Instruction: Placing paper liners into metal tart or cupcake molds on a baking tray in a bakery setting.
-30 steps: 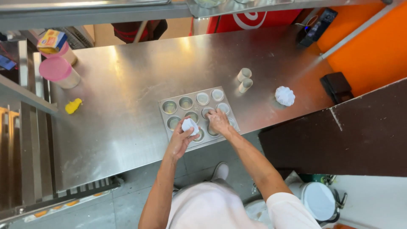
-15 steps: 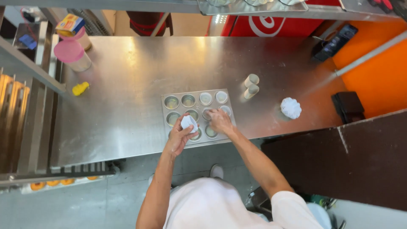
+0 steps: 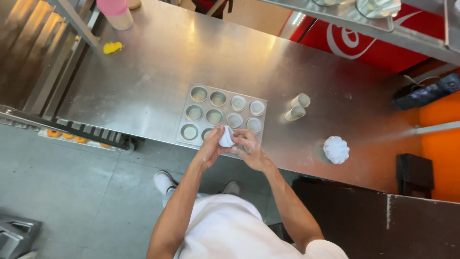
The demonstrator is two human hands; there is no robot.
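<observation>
1. Left hand (image 3: 209, 149) and right hand (image 3: 250, 149) close together over the near edge of a metal muffin tray (image 3: 221, 119), fingers curled in, pinching a small stack of white paper cups (image 3: 226, 137) between them.
2. Paper cups held just above the tray's nearest row; exact cavity beneath them hidden by the fingers.
3. Muffin tray flat on a steel table (image 3: 143, 76), directly under and just beyond the hands; twelve round cavities in three rows, several on the right side already lined in white.
4. Beyond the right hand and further right, two small pale cylinders (image 3: 297, 107) lying on their sides, touching each other.
5. Well to the right of the right hand, a loose white fluted bundle (image 3: 336, 149) of more paper cups near the table's front edge.
6. Far beyond the left hand, a small yellow object (image 3: 112, 47) and a container with a pink lid (image 3: 115, 10) near the table's back corner.
7. Below the hands, white sleeves and a white shoe (image 3: 165, 182) on a grey floor.
</observation>
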